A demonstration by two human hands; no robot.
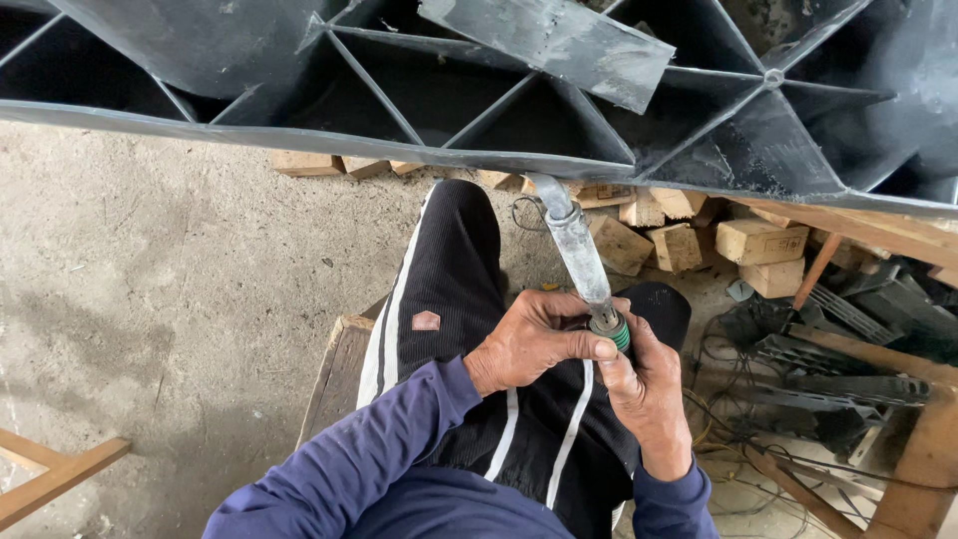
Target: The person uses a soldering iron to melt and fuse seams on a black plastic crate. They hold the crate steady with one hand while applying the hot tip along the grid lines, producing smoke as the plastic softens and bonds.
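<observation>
A grey metal pipe [576, 243] slants down from under a large black ribbed panel [479, 90] to my lap. At its lower end sits a green ring-shaped fitting [620, 333]. My left hand [531, 340] wraps around the pipe's end, thumb pressed against the fitting. My right hand [647, 391] grips the fitting from below, fingers curled around it. I am seated on a wooden bench [337, 377], wearing black trousers with white stripes and a blue long-sleeved top.
Several cut wooden blocks [699, 240] lie piled on the concrete floor [150, 279] under the panel. Tangled wires and black plastic parts [828, 369] clutter the right side. A wooden frame piece [50, 474] shows at lower left, another wooden piece [923, 459] at lower right.
</observation>
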